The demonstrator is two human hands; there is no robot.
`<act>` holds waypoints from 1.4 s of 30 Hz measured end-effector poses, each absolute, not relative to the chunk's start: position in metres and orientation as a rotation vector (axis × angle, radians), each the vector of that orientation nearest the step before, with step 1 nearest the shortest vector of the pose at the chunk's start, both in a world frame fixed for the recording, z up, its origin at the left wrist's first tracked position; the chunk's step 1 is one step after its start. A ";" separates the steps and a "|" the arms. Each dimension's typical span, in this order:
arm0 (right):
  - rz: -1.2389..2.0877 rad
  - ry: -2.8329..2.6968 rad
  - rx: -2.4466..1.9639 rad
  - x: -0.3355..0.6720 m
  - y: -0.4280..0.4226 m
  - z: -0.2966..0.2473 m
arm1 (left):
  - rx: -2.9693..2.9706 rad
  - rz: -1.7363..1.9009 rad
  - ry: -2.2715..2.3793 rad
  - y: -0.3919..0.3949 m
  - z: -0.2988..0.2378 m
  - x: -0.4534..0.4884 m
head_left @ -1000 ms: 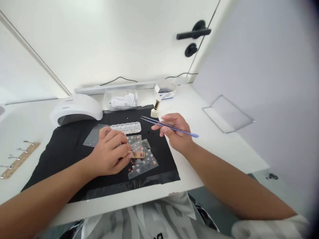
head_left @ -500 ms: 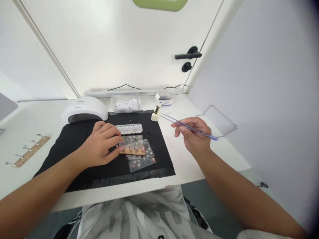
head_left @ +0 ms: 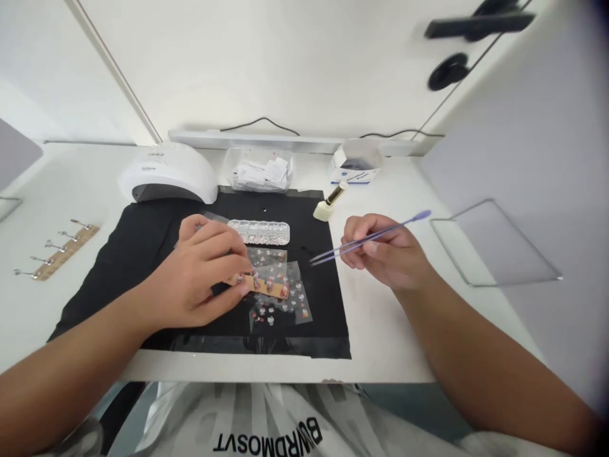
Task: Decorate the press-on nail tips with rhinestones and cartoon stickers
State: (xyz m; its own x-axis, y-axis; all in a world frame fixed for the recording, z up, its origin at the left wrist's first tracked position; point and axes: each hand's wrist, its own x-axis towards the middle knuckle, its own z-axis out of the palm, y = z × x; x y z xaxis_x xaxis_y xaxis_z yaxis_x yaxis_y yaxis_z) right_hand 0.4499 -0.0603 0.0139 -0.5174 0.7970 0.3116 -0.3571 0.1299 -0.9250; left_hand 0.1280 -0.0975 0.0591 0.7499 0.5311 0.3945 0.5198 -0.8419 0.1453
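Note:
My left hand point(head_left: 200, 273) rests on the black mat point(head_left: 143, 254) and grips one end of a small wooden strip point(head_left: 264, 285) carrying several decorated nail tips. The strip lies over clear sticker sheets point(head_left: 280, 298). My right hand point(head_left: 385, 257) is closed on thin purple tweezers point(head_left: 368, 238), whose tips point left toward the strip, a short way from it. A clear box of tiny beads point(head_left: 259, 232) lies just beyond my left hand.
A white nail lamp point(head_left: 169, 174) stands at the mat's back left. Behind are a clear tub of papers point(head_left: 259, 170), a small white box point(head_left: 356, 162) and a polish brush cap point(head_left: 328, 204). A wooden strip with metal pins point(head_left: 57, 251) lies left. A clear panel point(head_left: 495, 244) sits at the right.
My right hand swung the tweezers round so the tips now point left and down toward the strip. My left hand shifted the wooden strip slightly. The camera view tilted down.

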 end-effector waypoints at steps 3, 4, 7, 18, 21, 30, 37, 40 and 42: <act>1.609 -1.445 -0.501 0.449 -0.058 -0.005 | 2.977 0.825 0.740 -0.100 0.046 0.124; 1.606 -1.456 -0.527 0.449 -0.058 -0.010 | 2.965 0.853 0.784 -0.099 0.041 0.121; 1.598 -1.548 -0.566 0.451 -0.057 -0.015 | 2.942 0.906 0.836 -0.091 0.032 0.113; 1.575 -1.842 -0.514 0.453 -0.062 -0.013 | 3.030 0.727 0.743 -0.092 0.027 0.117; 1.500 -1.855 -0.539 0.452 -0.064 -0.012 | 3.006 0.762 0.767 -0.095 0.025 0.113; 1.377 -1.911 -0.520 0.451 -0.062 -0.014 | 2.961 0.729 0.860 -0.099 0.021 0.106; 1.344 -1.997 -0.530 0.451 -0.061 -0.014 | 2.960 0.706 0.796 -0.099 0.018 0.101; 1.340 -2.004 -0.533 0.451 -0.062 -0.014 | 2.961 0.683 0.807 -0.099 0.016 0.098; 1.333 -2.014 -0.529 0.451 -0.062 -0.014 | 2.960 0.672 0.824 -0.100 0.015 0.097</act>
State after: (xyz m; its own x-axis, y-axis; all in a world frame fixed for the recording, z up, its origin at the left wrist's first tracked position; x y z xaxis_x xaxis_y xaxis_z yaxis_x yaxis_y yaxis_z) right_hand 0.4508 -0.0620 -0.0137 -0.7029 0.6454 0.2991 -0.0231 0.3994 -0.9165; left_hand 0.0973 -0.0998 0.0152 0.7713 0.4923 0.4034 0.4940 -0.8627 0.1082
